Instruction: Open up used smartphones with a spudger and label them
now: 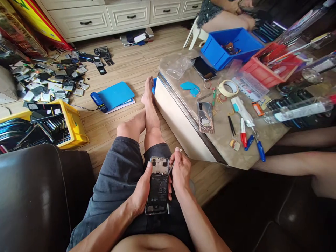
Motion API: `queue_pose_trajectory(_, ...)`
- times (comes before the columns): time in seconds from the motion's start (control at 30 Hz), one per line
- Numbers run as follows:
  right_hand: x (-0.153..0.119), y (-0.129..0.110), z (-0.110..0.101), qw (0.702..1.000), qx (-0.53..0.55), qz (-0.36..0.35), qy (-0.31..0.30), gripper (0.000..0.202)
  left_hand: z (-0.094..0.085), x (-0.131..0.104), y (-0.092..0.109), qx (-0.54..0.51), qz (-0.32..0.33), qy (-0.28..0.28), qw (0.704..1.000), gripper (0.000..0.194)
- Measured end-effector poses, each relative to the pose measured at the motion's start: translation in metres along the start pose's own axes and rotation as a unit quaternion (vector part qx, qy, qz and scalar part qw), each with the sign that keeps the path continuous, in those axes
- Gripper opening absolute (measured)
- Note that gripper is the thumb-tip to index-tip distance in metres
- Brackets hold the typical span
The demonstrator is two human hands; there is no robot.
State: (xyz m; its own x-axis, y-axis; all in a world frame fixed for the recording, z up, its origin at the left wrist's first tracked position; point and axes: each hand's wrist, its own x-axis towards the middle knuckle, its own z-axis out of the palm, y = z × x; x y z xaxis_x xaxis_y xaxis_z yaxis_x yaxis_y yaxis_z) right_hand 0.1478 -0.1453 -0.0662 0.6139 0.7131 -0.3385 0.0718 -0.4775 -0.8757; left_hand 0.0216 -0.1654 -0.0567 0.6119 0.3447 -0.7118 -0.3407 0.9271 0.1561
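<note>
An opened smartphone rests upright over my lap, its back cover off. A black battery fills its lower part, and a pale metal plate with camera openings shows at the top. My left hand is wrapped round the phone, thumb along the left edge and fingertips showing at the right edge. In my right hand a thin metal pry tool is pinched, its tip at the phone's upper right edge. A small pale strip sticks out near the phone's lower right corner.
On the table at right lie a phone back cover, tape roll, tweezers and pens. A blue bin and red bin stand behind. Left are a yellow crate and a battery pile. Other people sit nearby.
</note>
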Motion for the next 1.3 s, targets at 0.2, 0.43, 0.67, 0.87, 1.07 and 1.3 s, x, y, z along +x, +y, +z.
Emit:
queue_pose_trajectory(0.2, -0.018, 0.006, -0.011, 0.992, 0.065, 0.093, -0.050, 0.055, 0.001, 0.001, 0.001, -0.012, 0.003, 0.006, 1.000, 0.083)
queue_pose_trajectory(0.43, -0.017, 0.001, -0.004, 0.993, -0.094, -0.050, 0.043, 0.061, 0.006, 0.003, -0.001, 0.058, 0.139, 0.169, 0.974, 0.050)
queue_pose_trajectory(0.67, -0.023, 0.002, -0.005, 0.982, -0.129, -0.108, 0.084, 0.053, 0.002, 0.003, -0.002, 0.121, 0.167, 0.165, 0.965, 0.046)
queue_pose_trajectory(0.87, -0.026, 0.000, -0.002, 0.974, -0.142, -0.145, 0.101, 0.051, 0.000, 0.006, -0.001, 0.064, 0.175, 0.182, 0.966, 0.036)
queue_pose_trajectory(1.07, -0.032, -0.009, 0.000, 0.964, -0.140, -0.200, 0.111, 0.047, 0.005, 0.005, 0.000, 0.034, 0.160, 0.194, 0.967, 0.039)
queue_pose_trajectory(1.3, -0.032, -0.018, -0.001, 0.978, -0.101, -0.177, 0.047, 0.054, 0.020, 0.000, 0.011, -0.048, 0.128, 0.189, 0.972, 0.039)
